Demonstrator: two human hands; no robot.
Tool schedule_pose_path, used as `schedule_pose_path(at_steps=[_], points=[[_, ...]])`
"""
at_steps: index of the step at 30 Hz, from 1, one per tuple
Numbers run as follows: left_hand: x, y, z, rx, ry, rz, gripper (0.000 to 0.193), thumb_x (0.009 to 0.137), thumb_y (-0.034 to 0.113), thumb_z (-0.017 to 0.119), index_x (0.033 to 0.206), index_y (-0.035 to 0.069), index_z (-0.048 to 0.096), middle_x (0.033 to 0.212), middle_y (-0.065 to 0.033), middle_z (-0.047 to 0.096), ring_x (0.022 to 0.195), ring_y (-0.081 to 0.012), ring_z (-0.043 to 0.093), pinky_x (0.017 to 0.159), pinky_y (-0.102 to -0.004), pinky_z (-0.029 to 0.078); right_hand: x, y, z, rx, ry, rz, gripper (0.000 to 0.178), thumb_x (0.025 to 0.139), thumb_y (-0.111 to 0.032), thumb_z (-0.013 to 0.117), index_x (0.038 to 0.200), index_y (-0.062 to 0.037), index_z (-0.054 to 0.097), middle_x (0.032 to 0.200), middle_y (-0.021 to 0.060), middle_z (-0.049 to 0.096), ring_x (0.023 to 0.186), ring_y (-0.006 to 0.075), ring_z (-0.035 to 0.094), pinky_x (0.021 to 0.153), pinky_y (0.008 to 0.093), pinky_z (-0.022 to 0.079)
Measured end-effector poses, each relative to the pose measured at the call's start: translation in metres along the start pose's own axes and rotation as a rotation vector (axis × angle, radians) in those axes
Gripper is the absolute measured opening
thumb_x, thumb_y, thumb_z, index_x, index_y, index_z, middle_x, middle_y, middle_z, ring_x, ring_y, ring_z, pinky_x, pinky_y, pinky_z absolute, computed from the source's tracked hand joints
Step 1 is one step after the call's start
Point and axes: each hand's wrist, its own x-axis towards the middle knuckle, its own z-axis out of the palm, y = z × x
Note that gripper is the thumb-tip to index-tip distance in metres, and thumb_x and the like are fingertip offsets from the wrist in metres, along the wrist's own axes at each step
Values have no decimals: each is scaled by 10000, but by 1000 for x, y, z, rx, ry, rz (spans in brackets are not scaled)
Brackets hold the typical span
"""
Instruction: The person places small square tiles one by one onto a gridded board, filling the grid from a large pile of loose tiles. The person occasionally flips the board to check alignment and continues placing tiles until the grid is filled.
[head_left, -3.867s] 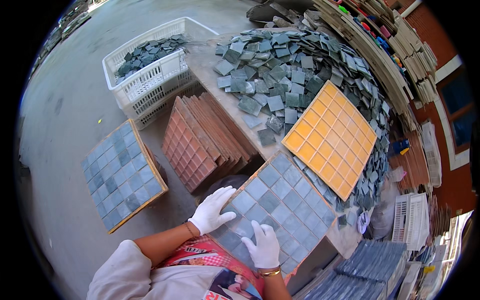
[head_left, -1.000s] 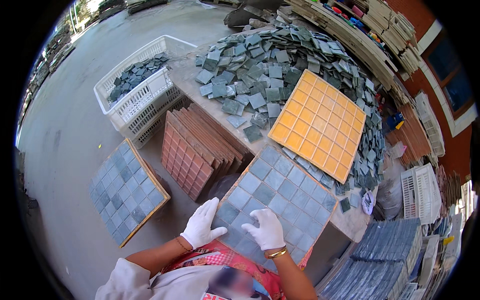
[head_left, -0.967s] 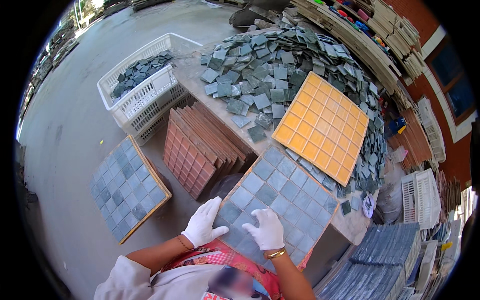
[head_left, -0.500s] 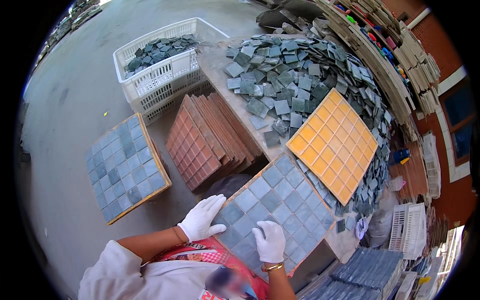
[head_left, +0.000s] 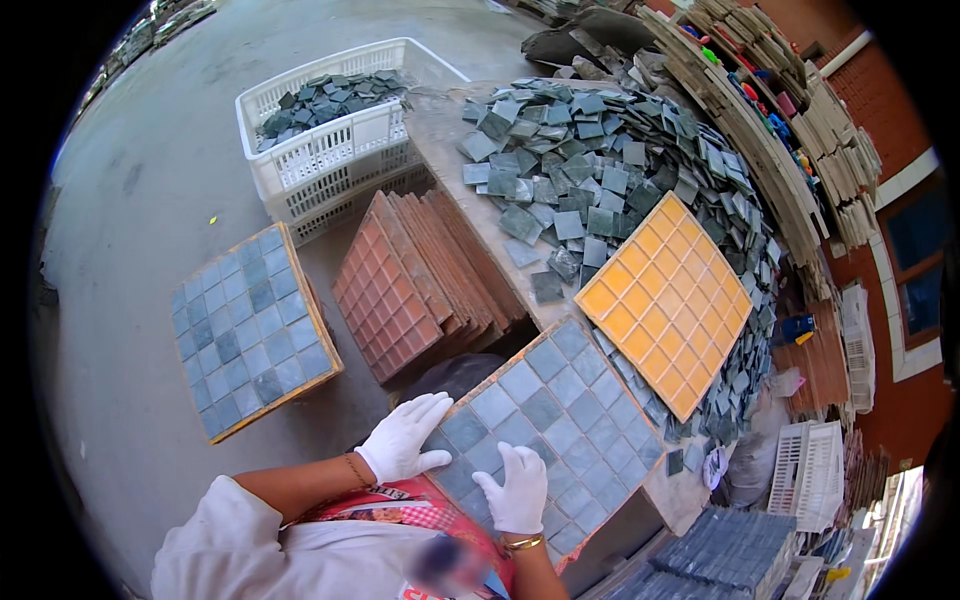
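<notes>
In front of me a tile tray lies tilted, its grid filled with square grey-blue stone tiles. My left hand, in a white glove, rests at the tray's left edge, fingers stretched and thumb apart over the tiles. Above the lower part of the tiles is my right hand, gloved too, fingers spread and nothing seen in them; whether it touches the tiles I cannot tell. Just beyond the tray, an unfilled yellow grid tray lies on a large heap of loose stone tiles.
To the left stands another tile-filled tray. Beside it leans a stack of red-brown grid trays. A white plastic crate with loose tiles stands behind. Stacked tiles are at the lower right, near white crates.
My right hand has shifted left across the tiles, and its fingers have opened from a curled pose. My left hand stays at the tray's edge.
</notes>
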Motion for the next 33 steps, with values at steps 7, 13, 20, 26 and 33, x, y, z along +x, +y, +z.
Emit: schedule_pose_path(at_steps=[7, 13, 20, 26, 33], points=[[-1, -4, -6, -17, -32, 20, 750, 804, 363, 672, 1389, 19, 353, 1401, -219, 400, 1293, -370, 386, 1080, -411, 324, -12, 16, -31, 459, -30, 313, 447, 719, -153, 751, 1133, -69, 607, 1142, 124, 606, 1007, 269, 594, 823, 354, 504], [1, 3, -22, 174, -51, 4, 788, 793, 380, 678, 1400, 3, 345, 1451, -212, 342, 1341, -380, 323, 1106, -453, 266, -79, 98, -53, 143, 408, 472, 391, 746, -61, 696, 1125, -40, 600, 1102, 131, 609, 918, 257, 619, 724, 329, 529], [31, 57, 17, 344, -328, 504, 827, 724, 532, 641, 1357, 44, 432, 1423, -143, 406, 1329, -305, 354, 1096, -556, 195, -151, 118, -58, 149, 606, 747, 303, 802, -95, 676, 1096, -41, 628, 1062, 130, 627, 869, 222, 649, 735, 313, 530], [66, 115, 82, 390, -438, 814, 810, 730, 542, 637, 1350, 60, 439, 1416, -127, 412, 1322, -277, 360, 1089, -563, 204, -158, 106, -55, 206, 715, 805, 295, 794, -102, 696, 1079, -44, 643, 1063, 129, 641, 878, 229, 654, 756, 318, 533], [42, 157, 151, 203, -746, 1197, 741, 783, 501, 598, 1364, 75, 425, 1428, -103, 406, 1329, -219, 357, 1108, -532, 179, -164, 100, -57, 185, 742, 715, 277, 799, -107, 695, 1065, -46, 645, 1060, 134, 644, 883, 255, 655, 756, 321, 532]])
